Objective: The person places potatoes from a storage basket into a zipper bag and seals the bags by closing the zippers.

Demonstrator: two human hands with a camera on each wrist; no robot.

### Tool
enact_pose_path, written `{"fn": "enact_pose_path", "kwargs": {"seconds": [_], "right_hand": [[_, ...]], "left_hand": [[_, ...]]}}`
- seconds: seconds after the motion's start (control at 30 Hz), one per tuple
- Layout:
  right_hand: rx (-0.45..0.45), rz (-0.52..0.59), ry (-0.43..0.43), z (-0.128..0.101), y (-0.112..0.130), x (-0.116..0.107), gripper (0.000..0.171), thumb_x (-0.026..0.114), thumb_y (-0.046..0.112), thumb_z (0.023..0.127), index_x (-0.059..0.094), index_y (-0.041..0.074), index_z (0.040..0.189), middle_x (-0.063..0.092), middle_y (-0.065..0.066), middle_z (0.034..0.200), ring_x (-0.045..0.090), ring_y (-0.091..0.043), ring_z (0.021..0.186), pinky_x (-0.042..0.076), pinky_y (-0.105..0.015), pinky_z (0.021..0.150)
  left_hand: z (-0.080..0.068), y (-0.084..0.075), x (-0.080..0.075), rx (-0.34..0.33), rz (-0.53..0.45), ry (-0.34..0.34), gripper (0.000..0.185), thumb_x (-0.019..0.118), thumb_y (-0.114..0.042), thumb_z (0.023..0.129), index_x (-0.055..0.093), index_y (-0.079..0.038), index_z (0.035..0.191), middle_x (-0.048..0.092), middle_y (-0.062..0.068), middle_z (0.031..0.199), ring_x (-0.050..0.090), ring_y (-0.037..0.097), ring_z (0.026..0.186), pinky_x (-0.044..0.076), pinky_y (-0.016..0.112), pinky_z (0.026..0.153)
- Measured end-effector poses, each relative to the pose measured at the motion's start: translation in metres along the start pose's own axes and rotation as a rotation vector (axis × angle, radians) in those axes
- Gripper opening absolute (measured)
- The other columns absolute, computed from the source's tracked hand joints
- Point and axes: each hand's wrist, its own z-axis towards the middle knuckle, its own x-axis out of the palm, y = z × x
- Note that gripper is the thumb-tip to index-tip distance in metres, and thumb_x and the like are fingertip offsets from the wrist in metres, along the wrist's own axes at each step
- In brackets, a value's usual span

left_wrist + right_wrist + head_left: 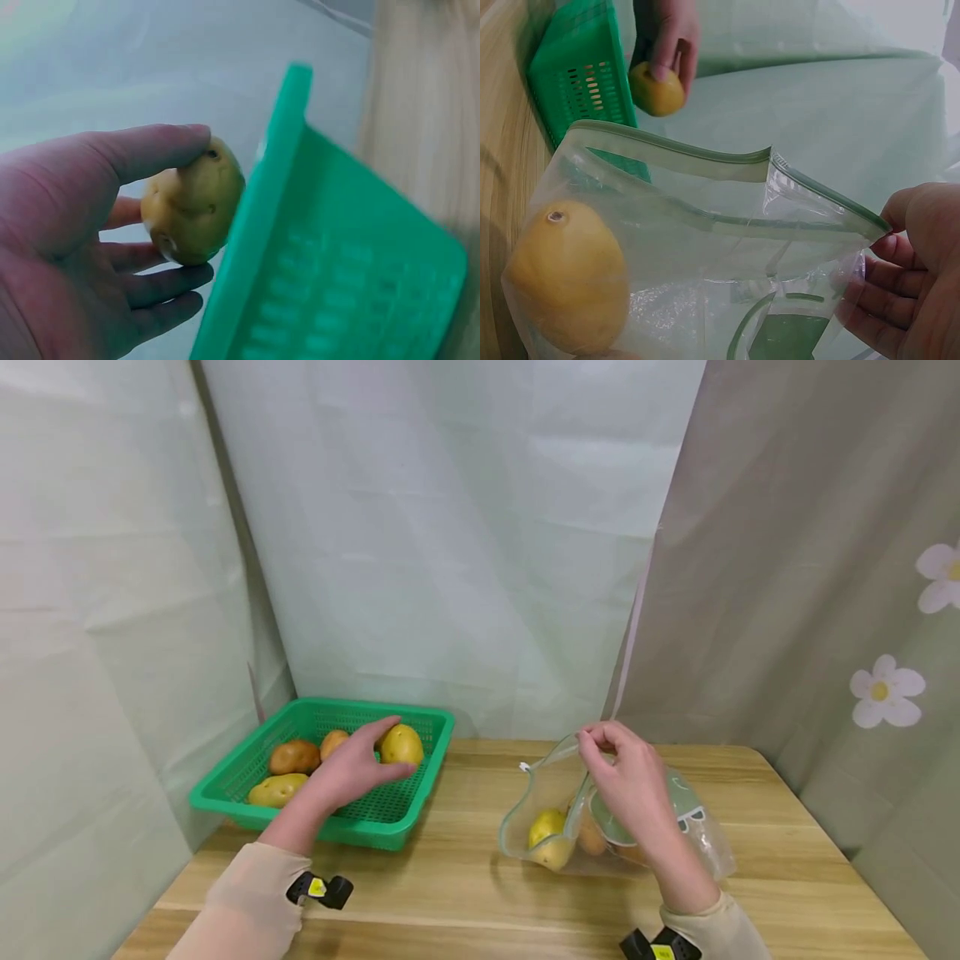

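Fingers [390, 752] grip one potato [402, 744]; three remain in basket [225, 793].

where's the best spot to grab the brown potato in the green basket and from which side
Probably across its short middle, coming from above. The brown potato lies flat on its long side in the green basket, with an orange-brown potato close on its right and a yellow potato just in front, so the top seems the freest way in.
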Motion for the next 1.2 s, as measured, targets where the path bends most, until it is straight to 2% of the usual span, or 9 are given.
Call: {"fn": "enact_pose_path", "kwargs": {"seconds": [0.17, 0.37, 0.47, 0.67, 0.87, 0.97, 1.2], "right_hand": [[-0.003, 0.009, -0.006, 0.000, 0.000, -0.001, 0.021, 0.068, 0.019, 0.109, 0.076, 0.010, 0.092, 0.080, -0.004, 0.118, 0.074, -0.028, 0.111, 0.058, -0.055, 0.101], [-0.008, 0.004, -0.005, 0.000, 0.000, -0.002, 0.022, 0.068, 0.020, 0.110, 0.076, 0.012, 0.091, 0.080, -0.004, 0.118, 0.074, -0.027, 0.110, 0.059, -0.054, 0.100], [-0.010, 0.000, -0.006, 0.000, 0.000, -0.003, 0.023, 0.068, 0.020, 0.110, 0.075, 0.013, 0.089, 0.080, -0.004, 0.117, 0.074, -0.027, 0.110, 0.059, -0.055, 0.100], [0.011, 0.001, -0.002, -0.001, 0.001, -0.003, 0.022, 0.068, 0.020, 0.109, 0.075, 0.011, 0.090, 0.080, -0.005, 0.118, 0.074, -0.028, 0.110, 0.059, -0.054, 0.100], [0.006, 0.010, 0.003, -0.002, 0.002, -0.003, 0.021, 0.068, 0.019, 0.109, 0.076, 0.011, 0.091, 0.080, -0.006, 0.119, 0.074, -0.029, 0.111, 0.059, -0.054, 0.102], [0.000, 0.008, 0.005, -0.002, 0.003, -0.003, 0.022, 0.068, 0.019, 0.110, 0.075, 0.012, 0.090, 0.080, -0.006, 0.118, 0.074, -0.029, 0.111, 0.059, -0.054, 0.101], [-0.020, 0.004, 0.004, 0.000, 0.005, -0.003, 0.022, 0.068, 0.019, 0.110, 0.076, 0.011, 0.091, 0.080, -0.005, 0.118, 0.074, -0.028, 0.111, 0.059, -0.053, 0.100]], "left_hand": [[-0.001, -0.014, 0.004, -0.014, -0.054, -0.058, 0.094, 0.083, -0.045, 0.100, 0.036, -0.004, 0.171, 0.044, 0.025, 0.168, 0.050, 0.046, 0.147, 0.045, 0.065, 0.116], [-0.006, -0.033, 0.013, -0.020, -0.157, -0.073, 0.095, 0.082, -0.046, 0.101, 0.033, -0.010, 0.174, 0.035, 0.022, 0.174, 0.042, 0.050, 0.154, 0.042, 0.065, 0.120], [-0.009, -0.046, 0.018, -0.012, -0.215, -0.076, 0.094, 0.084, -0.044, 0.100, 0.033, -0.014, 0.174, 0.036, 0.019, 0.174, 0.043, 0.048, 0.154, 0.044, 0.062, 0.119], [-0.014, -0.068, 0.034, 0.028, -0.348, -0.030, 0.092, 0.089, -0.035, 0.097, 0.038, -0.013, 0.170, 0.048, 0.013, 0.166, 0.054, 0.040, 0.148, 0.056, 0.054, 0.108], [-0.016, -0.082, 0.051, 0.029, -0.443, 0.014, 0.092, 0.092, -0.029, 0.094, 0.039, -0.015, 0.168, 0.047, 0.012, 0.167, 0.054, 0.038, 0.148, 0.058, 0.052, 0.106], [-0.016, -0.090, 0.057, 0.045, -0.431, 0.018, 0.091, 0.092, -0.028, 0.093, 0.041, -0.012, 0.167, 0.048, 0.011, 0.167, 0.054, 0.038, 0.149, 0.057, 0.053, 0.108], [-0.018, -0.112, 0.072, 0.133, -0.318, 0.023, 0.085, 0.095, -0.029, 0.090, 0.052, -0.010, 0.162, 0.061, 0.006, 0.155, 0.060, 0.035, 0.142, 0.056, 0.053, 0.108]]}}
